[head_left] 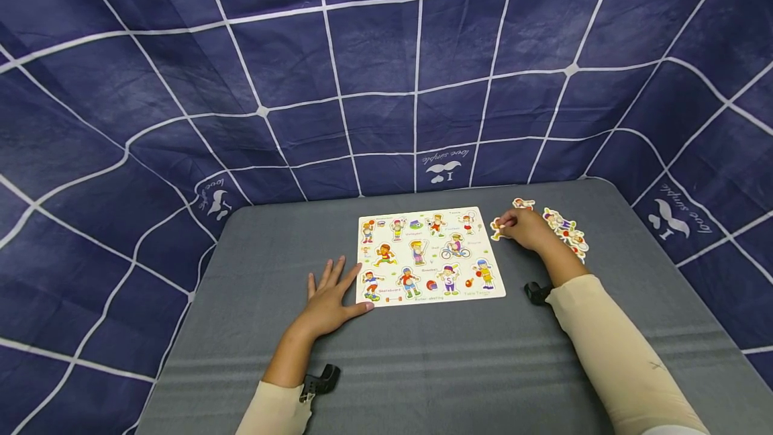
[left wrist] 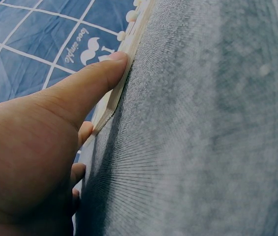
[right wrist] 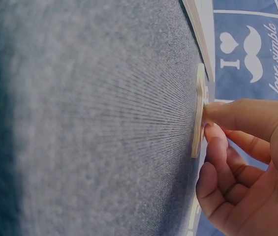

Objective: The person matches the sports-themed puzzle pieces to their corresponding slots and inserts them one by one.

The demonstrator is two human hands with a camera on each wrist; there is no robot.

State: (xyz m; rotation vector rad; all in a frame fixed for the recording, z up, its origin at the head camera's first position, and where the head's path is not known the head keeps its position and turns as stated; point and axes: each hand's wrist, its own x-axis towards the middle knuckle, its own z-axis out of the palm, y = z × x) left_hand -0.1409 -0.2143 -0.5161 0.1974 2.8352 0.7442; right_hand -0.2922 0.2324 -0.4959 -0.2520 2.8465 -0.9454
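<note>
A white wooden puzzle board (head_left: 401, 262) printed with small sports figures lies on the grey table. My left hand (head_left: 326, 307) is spread at its lower left corner, with the thumb (left wrist: 111, 61) resting over the board's edge in the left wrist view. Just right of the board, my right hand (head_left: 528, 228) pinches a figure-shaped puzzle piece (head_left: 496, 229) between thumb and fingers. That wooden piece (right wrist: 198, 118) appears edge-on close to the cloth in the right wrist view, fingertips at its upper face.
Several loose puzzle pieces (head_left: 568, 230) are heaped right of my right hand, and a single piece (head_left: 523, 204) lies behind it. Grey cloth covers the table (head_left: 435, 368). A blue curtain with white lines (head_left: 374, 52) hangs behind and at both sides.
</note>
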